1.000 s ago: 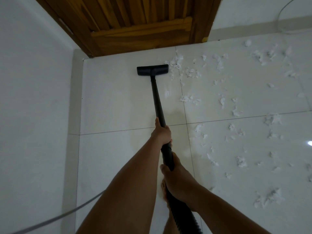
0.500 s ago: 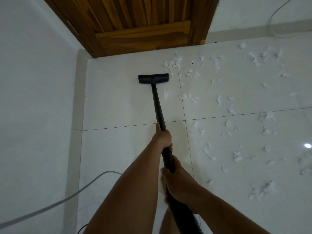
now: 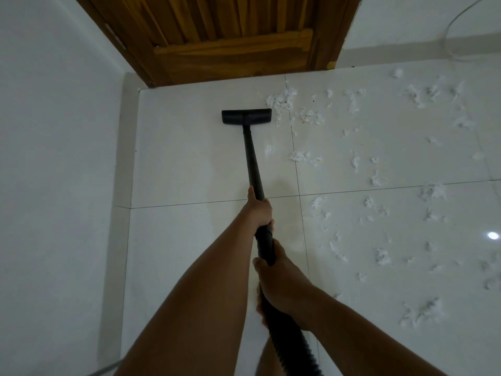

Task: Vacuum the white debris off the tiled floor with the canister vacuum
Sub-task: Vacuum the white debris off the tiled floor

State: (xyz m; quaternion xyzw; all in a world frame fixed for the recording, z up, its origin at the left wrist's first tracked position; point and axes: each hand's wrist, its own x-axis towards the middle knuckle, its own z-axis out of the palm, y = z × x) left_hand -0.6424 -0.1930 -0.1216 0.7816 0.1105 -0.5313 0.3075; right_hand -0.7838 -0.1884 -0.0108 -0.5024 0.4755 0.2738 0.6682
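Both hands clamp the black vacuum wand (image 3: 252, 158). The left hand (image 3: 259, 210) is wrapped around the tube with its fingers curled tight and the thumb lying along the tube toward the nozzle. Nearer the body, the right hand (image 3: 282, 283) grips the thicker cuff, where the ribbed hose (image 3: 294, 348) begins just below its fingers. Well ahead of the left fingertips, the flat floor nozzle (image 3: 246, 116) sits on the tiled floor (image 3: 184, 164), close to the foot of a wooden door (image 3: 230, 36). The white debris (image 3: 282, 101) begins just beside the nozzle's right end. From there it is scattered in fluffy clumps across the tiles to the right of both hands. Left of the hands a pale wall (image 3: 54, 158) meets the floor. A thin cable (image 3: 450, 31) runs down the far wall beyond the debris.
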